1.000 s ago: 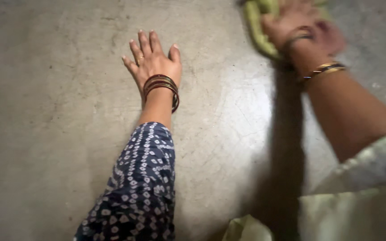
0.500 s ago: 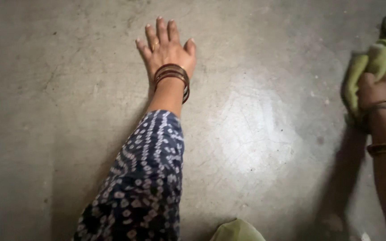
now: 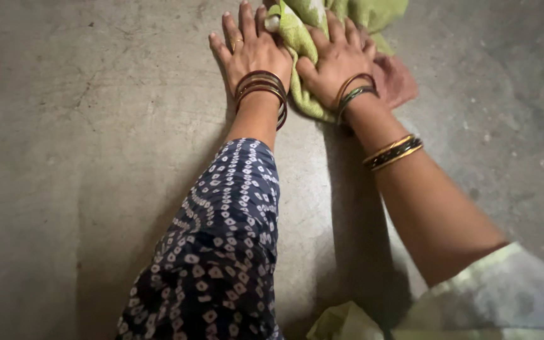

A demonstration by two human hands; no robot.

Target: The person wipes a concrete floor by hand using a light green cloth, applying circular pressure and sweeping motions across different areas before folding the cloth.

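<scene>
While left hand [image 3: 254, 53] lies flat | right hand [image 3: 337, 60] presses green cloth [image 3: 303, 34]

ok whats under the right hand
A crumpled green cloth lies under the right hand, on the grey floor. A pinkish patch shows beside it. The floor under the cloth is hidden.

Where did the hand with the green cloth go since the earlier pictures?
The right hand swept the green cloth leftward from the right edge of the view, until it lies beside the left hand, the cloth's edge touching that hand's thumb side. The left hand stayed flat, fingers spread, on the grey floor, and the right palm stays pressed on the cloth. Nothing was let go.
</scene>
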